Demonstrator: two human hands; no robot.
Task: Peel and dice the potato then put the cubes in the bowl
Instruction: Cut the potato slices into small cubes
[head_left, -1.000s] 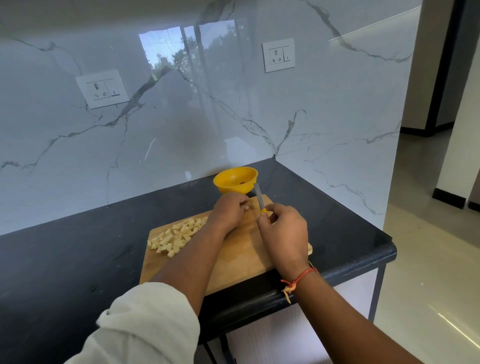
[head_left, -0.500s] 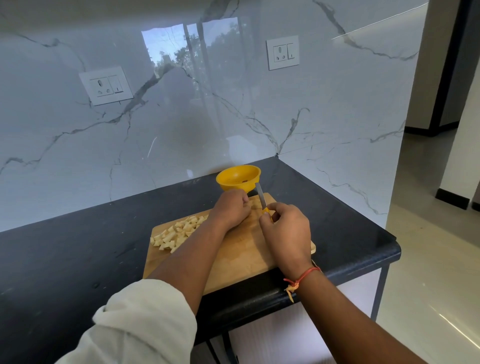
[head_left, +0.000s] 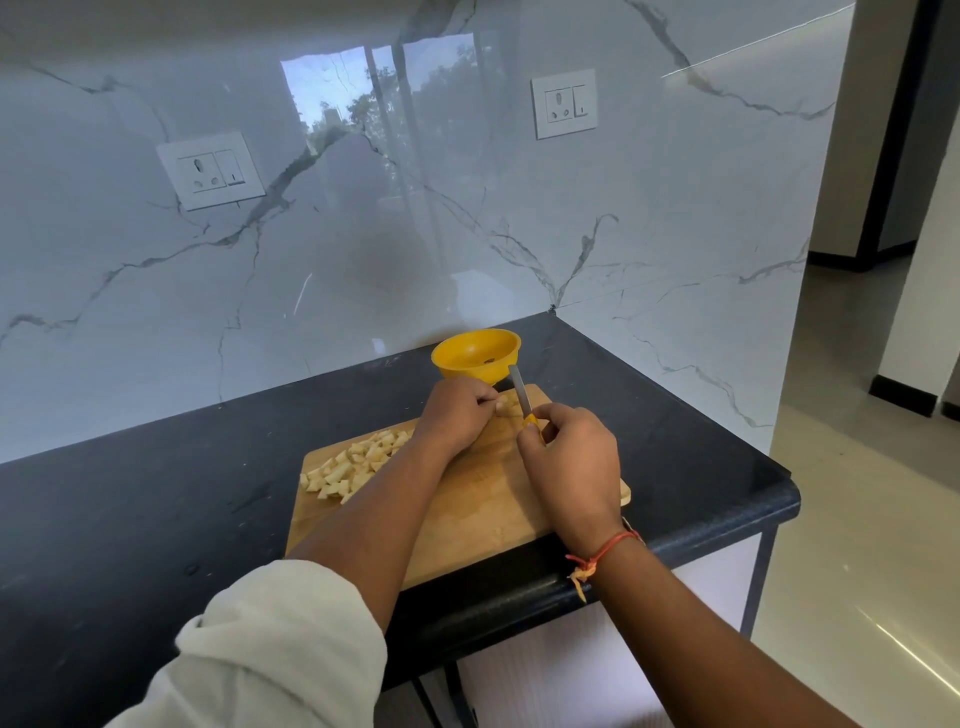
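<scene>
Now: left hand (head_left: 457, 415) lies knuckles up over the far part of the cutting board (head_left: 478, 512), fingers curled, fingertips pinching a small pale potato piece (head_left: 503, 405) at its right side. Right hand (head_left: 571, 462) is curled round the yellow handle of a knife (head_left: 519, 396). The blade points away from the person and sits just right of the potato piece; whether it is in contact I cannot tell. An orange thread (head_left: 605, 551) circles the right wrist.

Cubes (head_left: 353, 467) lie in a loose heap on the board's left part, just beside the left forearm. The yellow bowl (head_left: 475, 356) stands on the black bench (head_left: 130, 519) just beyond the board's far edge, near the left knuckles. Something small and dark lies inside it.
</scene>
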